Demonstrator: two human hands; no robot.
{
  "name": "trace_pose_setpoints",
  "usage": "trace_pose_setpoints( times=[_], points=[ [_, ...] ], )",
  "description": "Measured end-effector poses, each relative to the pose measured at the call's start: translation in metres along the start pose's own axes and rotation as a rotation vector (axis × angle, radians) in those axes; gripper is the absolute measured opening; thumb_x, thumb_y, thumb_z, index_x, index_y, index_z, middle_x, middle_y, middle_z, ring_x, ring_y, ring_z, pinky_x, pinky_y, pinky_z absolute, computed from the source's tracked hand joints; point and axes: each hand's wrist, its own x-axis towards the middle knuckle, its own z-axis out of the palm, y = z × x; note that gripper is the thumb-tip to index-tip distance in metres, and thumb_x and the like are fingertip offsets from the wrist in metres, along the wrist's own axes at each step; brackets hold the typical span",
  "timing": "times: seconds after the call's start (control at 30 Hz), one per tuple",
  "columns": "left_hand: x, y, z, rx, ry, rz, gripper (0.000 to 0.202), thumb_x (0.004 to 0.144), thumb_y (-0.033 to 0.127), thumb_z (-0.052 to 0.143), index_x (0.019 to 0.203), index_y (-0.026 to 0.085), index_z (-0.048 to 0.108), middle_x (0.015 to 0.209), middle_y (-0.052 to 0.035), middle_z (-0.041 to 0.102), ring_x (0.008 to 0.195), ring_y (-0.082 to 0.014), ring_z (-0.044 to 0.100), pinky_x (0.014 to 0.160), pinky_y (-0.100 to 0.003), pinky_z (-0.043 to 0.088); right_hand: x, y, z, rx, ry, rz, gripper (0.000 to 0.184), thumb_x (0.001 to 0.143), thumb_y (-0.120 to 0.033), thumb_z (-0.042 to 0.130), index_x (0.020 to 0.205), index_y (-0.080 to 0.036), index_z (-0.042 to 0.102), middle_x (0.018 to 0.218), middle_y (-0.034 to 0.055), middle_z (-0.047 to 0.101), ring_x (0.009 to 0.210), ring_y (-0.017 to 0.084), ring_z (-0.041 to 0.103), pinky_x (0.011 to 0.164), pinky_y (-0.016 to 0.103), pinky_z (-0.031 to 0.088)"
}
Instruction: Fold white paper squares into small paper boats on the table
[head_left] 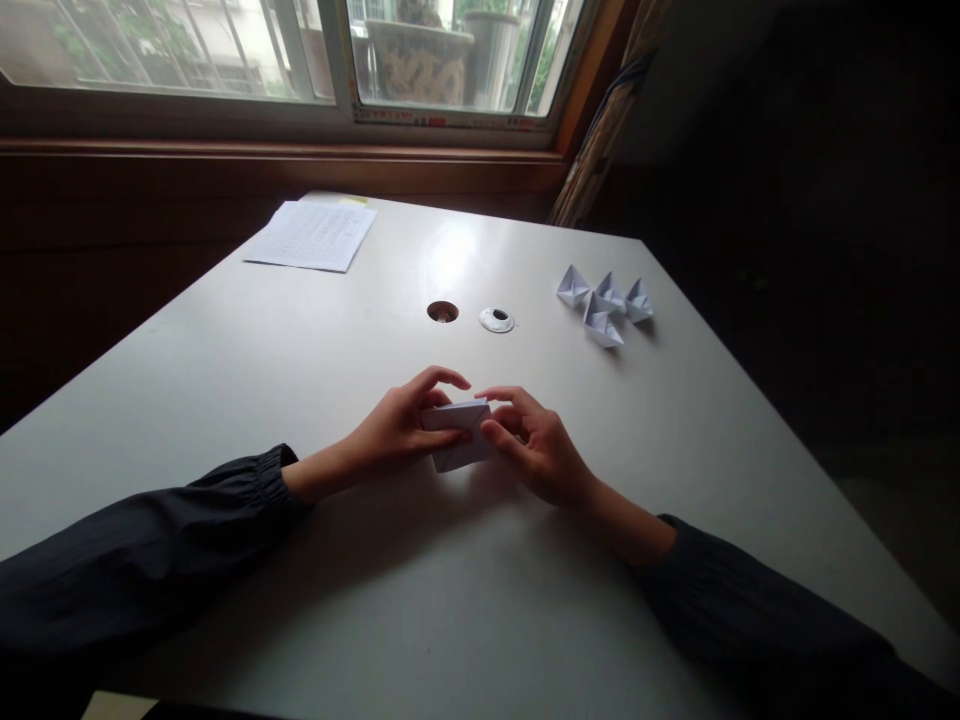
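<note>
A small folded white sheet of paper [459, 455] is held just above the middle of the table. My left hand [401, 420] grips it from the left, thumb across the near face and the index finger arched over the top edge. On the other side, my right hand [544, 445] pinches the right edge between thumb and fingers. The back of the folded paper is hidden from me. Several folded white paper boats [602, 322] stand in a cluster at the far right of the table.
The white table [337, 600] reaches to a window [450, 60]. A round hole [442, 312] is cut in its top, with a round cover [496, 320] beside it. White sheets of paper [311, 236] lie at the far left corner. A curtain [600, 140] hangs right.
</note>
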Motion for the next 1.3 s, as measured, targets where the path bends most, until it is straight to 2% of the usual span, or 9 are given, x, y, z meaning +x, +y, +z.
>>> trace_pose_setpoints(
  times=[0.07, 0.13, 0.3, 0.47, 0.6, 0.77, 1.0, 1.17, 1.3],
  points=[
    [0.0002, 0.0000, 0.0010, 0.050, 0.001, 0.008, 0.049, 0.086, 0.036, 0.076, 0.128, 0.024, 0.053, 0.087, -0.0005, 0.068, 0.076, -0.0153, 0.067, 0.062, -0.022, 0.048, 0.0044, -0.0001, -0.0001, -0.022, 0.040, 0.017, 0.023, 0.098, -0.043, 0.061, 0.100, -0.020, 0.065, 0.074, -0.0008, 0.066, 0.064, 0.014, 0.059, 0.058, 0.024, 0.044],
    [0.0004, -0.0012, 0.0016, 0.098, -0.003, 0.024, 0.050, 0.086, 0.039, 0.075, 0.128, 0.025, 0.053, 0.087, -0.0008, 0.068, 0.075, -0.0151, 0.066, 0.061, -0.022, 0.048, 0.0077, 0.0000, 0.0002, -0.052, 0.085, 0.026, 0.027, 0.097, -0.043, 0.062, 0.084, -0.019, 0.066, 0.071, -0.0005, 0.062, 0.063, 0.013, 0.055, 0.058, 0.025, 0.042],
    [0.0015, -0.0043, 0.0017, 0.167, -0.108, 0.010, 0.069, 0.081, 0.043, 0.080, 0.140, 0.026, 0.046, 0.089, -0.0018, 0.071, 0.070, -0.0156, 0.065, 0.059, -0.023, 0.048, 0.0095, -0.0008, 0.0006, 0.005, 0.166, 0.065, 0.030, 0.095, -0.043, 0.064, 0.078, -0.018, 0.064, 0.067, -0.0013, 0.056, 0.061, 0.013, 0.050, 0.055, 0.025, 0.039],
    [0.0013, -0.0002, 0.0018, 0.102, -0.145, -0.018, 0.075, 0.080, 0.042, 0.081, 0.143, 0.026, 0.043, 0.091, -0.0026, 0.070, 0.068, -0.0147, 0.064, 0.058, -0.022, 0.048, 0.0084, 0.0001, 0.0018, 0.029, 0.181, 0.093, 0.031, 0.096, -0.046, 0.062, 0.081, -0.018, 0.063, 0.068, -0.0012, 0.056, 0.060, 0.013, 0.050, 0.053, 0.025, 0.038],
    [-0.0003, 0.0023, 0.0029, 0.059, -0.123, -0.026, 0.073, 0.081, 0.036, 0.080, 0.143, 0.027, 0.043, 0.093, -0.0024, 0.070, 0.071, -0.0149, 0.065, 0.060, -0.022, 0.049, 0.0094, 0.0011, 0.0021, -0.029, 0.076, 0.091, 0.030, 0.094, -0.048, 0.064, 0.090, -0.018, 0.065, 0.073, 0.0000, 0.061, 0.063, 0.014, 0.053, 0.057, 0.026, 0.040],
    [-0.0004, 0.0005, 0.0038, 0.055, -0.134, -0.019, 0.074, 0.081, 0.035, 0.080, 0.144, 0.026, 0.043, 0.098, -0.0045, 0.071, 0.075, -0.0167, 0.067, 0.061, -0.023, 0.051, 0.0090, 0.0008, 0.0000, -0.052, -0.007, 0.121, 0.032, 0.093, -0.046, 0.065, 0.079, -0.018, 0.062, 0.067, -0.0017, 0.055, 0.061, 0.013, 0.048, 0.054, 0.026, 0.035],
    [0.0000, -0.0009, 0.0033, 0.119, -0.159, 0.013, 0.082, 0.079, 0.041, 0.082, 0.147, 0.027, 0.039, 0.093, -0.0031, 0.069, 0.074, -0.0175, 0.066, 0.059, -0.024, 0.051, 0.0115, 0.0036, -0.0013, 0.029, 0.068, 0.133, 0.031, 0.092, -0.047, 0.068, 0.086, -0.017, 0.066, 0.074, 0.0006, 0.061, 0.066, 0.014, 0.053, 0.057, 0.026, 0.040],
    [0.0023, -0.0023, 0.0026, 0.022, -0.028, 0.029, 0.074, 0.080, 0.034, 0.081, 0.143, 0.024, 0.043, 0.108, -0.0076, 0.067, 0.087, -0.0191, 0.067, 0.069, -0.026, 0.055, 0.0089, 0.0043, -0.0009, 0.194, 0.058, 0.160, 0.034, 0.093, -0.052, 0.066, 0.100, -0.018, 0.067, 0.075, 0.0015, 0.066, 0.065, 0.016, 0.061, 0.061, 0.028, 0.049],
    [0.0039, -0.0051, 0.0011, -0.062, -0.022, -0.033, 0.082, 0.079, 0.035, 0.083, 0.146, 0.024, 0.037, 0.096, -0.0048, 0.069, 0.081, -0.0191, 0.070, 0.067, -0.027, 0.055, 0.0064, 0.0035, -0.0019, 0.185, 0.129, 0.156, 0.031, 0.094, -0.048, 0.067, 0.097, -0.018, 0.068, 0.071, 0.0016, 0.068, 0.064, 0.016, 0.064, 0.063, 0.029, 0.051]
  ],
)
